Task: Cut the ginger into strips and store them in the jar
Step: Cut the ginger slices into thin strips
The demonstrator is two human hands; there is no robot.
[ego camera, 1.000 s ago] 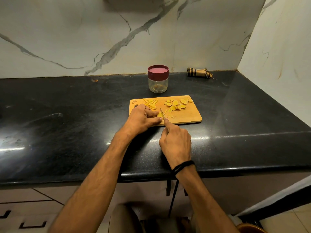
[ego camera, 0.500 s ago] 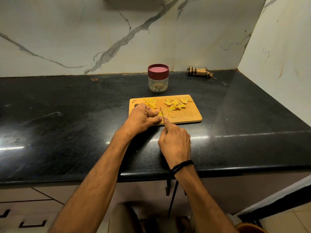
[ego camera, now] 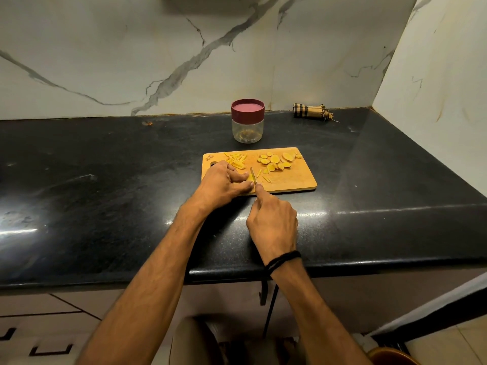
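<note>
A wooden cutting board (ego camera: 297, 177) lies on the black counter. Round ginger slices (ego camera: 275, 160) sit at its far right, a pile of cut strips (ego camera: 237, 159) at its far left, and a few loose strips (ego camera: 266, 178) near the middle. My left hand (ego camera: 224, 183) pinches a ginger slice at the board's near left, mostly hidden under the fingers. My right hand (ego camera: 272, 222) grips a knife (ego camera: 253, 175), forefinger along its back, blade set against the held slice. A clear jar (ego camera: 247, 127) with a dark red lid stands closed behind the board.
A rolled checked cloth (ego camera: 312, 111) lies at the back right by the marble wall. The black counter (ego camera: 105, 180) stretches wide to the left, and its front edge runs just below my wrists. The side wall closes the right end.
Both hands stay at the same spot on the board. The knife blade shifts only slightly against the slice.
</note>
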